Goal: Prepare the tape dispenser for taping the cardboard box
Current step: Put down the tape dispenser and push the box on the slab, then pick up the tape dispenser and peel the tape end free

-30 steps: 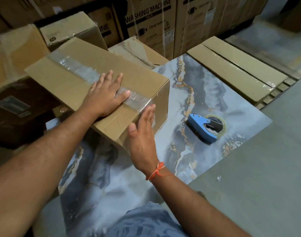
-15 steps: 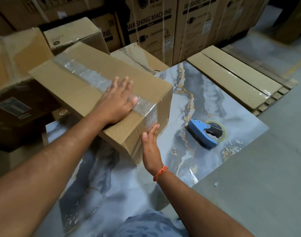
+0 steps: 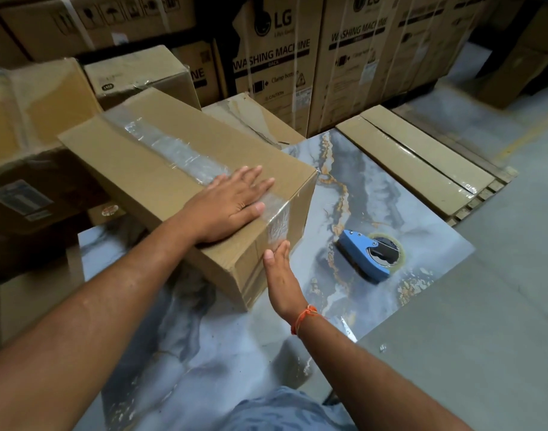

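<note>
A brown cardboard box [image 3: 148,169] lies on the marbled blue-grey slab [image 3: 353,188], with a strip of clear tape [image 3: 173,150] along its top seam and down the near end. My left hand [image 3: 232,206] rests flat on the box top, fingers spread over the tape at the near edge. My right hand [image 3: 280,275] presses flat against the box's end face, fingertips on the tape there. A blue tape dispenser [image 3: 366,255] with a roll of clear tape lies on the slab to the right of the box, apart from both hands.
Tall washing machine cartons [image 3: 353,63] stand at the back. Smaller boxes [image 3: 135,76] crowd the left. Two flat wrapped packs [image 3: 422,160] lie on a pallet at the right. Grey floor [image 3: 484,337] stretches to the lower right. My knee [image 3: 282,412] shows at the bottom.
My left hand slid along the tape toward the box's near edge. My right hand dropped from the top corner down the end face. The dispenser has stayed put.
</note>
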`<state>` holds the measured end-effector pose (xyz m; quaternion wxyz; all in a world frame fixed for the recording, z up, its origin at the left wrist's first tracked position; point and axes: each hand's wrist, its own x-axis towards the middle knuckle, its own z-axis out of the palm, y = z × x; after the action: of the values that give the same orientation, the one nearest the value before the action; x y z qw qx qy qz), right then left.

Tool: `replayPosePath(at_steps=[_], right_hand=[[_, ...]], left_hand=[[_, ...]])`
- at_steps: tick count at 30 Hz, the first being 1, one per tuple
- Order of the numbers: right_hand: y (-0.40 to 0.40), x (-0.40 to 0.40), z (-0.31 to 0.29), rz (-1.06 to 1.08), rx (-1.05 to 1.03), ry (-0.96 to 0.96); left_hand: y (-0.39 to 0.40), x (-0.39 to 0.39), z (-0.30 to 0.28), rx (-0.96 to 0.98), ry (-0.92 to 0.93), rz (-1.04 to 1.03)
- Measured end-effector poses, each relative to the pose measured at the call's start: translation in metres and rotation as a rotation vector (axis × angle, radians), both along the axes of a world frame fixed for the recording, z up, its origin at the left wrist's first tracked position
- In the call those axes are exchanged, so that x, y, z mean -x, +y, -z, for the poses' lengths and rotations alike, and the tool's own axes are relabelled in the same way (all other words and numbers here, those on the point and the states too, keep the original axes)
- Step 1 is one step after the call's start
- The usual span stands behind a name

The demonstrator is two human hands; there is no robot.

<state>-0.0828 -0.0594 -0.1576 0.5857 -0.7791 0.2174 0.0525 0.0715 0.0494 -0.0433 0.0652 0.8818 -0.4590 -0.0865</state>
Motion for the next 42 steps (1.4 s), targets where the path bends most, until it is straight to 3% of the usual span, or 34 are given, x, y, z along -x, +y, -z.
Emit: replayPosePath(at_steps=[5, 10, 15, 17, 22, 27, 30, 33, 36, 38, 40, 42], right_hand=[[-0.008, 0.008, -0.002, -0.077, 0.033, 0.059], [-0.014, 0.015, -0.033, -0.122, 0.091, -0.067], [-0.032, 0.024, -0.07, -0.225, 0.018, -0.274], [-0.057, 0.033, -0.071, -0.246, 0.055, -0.264], [-0.151, 0.047, -0.038, -0.106, 0.445, -0.028], [-0.232, 0.039, 0.008, -0.357, 0.917, 0.085], [-0.254, 0.032, 0.025, -0.502, 1.081, 0.072], [-0.275, 0.022, 0.024, -0.592, 1.065, 0.008], [-0.294, 0.013, 0.021, -0.622, 1.025, -0.111], [-0.299, 0.013, 0.021, -0.641, 0.805, -0.226], [-0.306, 0.012, 0.026, -0.724, 0.603, -0.146], [-0.312, 0.012, 0.034, -0.683, 0.574, -0.132]], left_hand=[[-0.005, 0.0, 0.0, -0.022, -0.05, -0.201], [-0.02, 0.026, -0.001, -0.032, 0.005, -0.37], [-0.027, 0.071, -0.005, -0.062, 0.034, -0.317], [-0.027, 0.083, -0.005, -0.065, 0.012, -0.298], [-0.033, 0.091, -0.001, -0.051, -0.043, -0.366], [-0.06, 0.095, 0.008, -0.023, -0.109, -0.553], [-0.095, 0.107, 0.012, -0.001, -0.194, -0.734], [-0.13, 0.12, 0.021, 0.118, -0.285, -0.873], [-0.159, 0.14, 0.033, 0.429, -0.37, -0.904], [-0.179, 0.156, 0.046, 0.627, -0.369, -0.92], [-0.197, 0.168, 0.065, 0.783, -0.207, -1.023], [-0.215, 0.175, 0.085, 0.973, 0.153, -1.222]])
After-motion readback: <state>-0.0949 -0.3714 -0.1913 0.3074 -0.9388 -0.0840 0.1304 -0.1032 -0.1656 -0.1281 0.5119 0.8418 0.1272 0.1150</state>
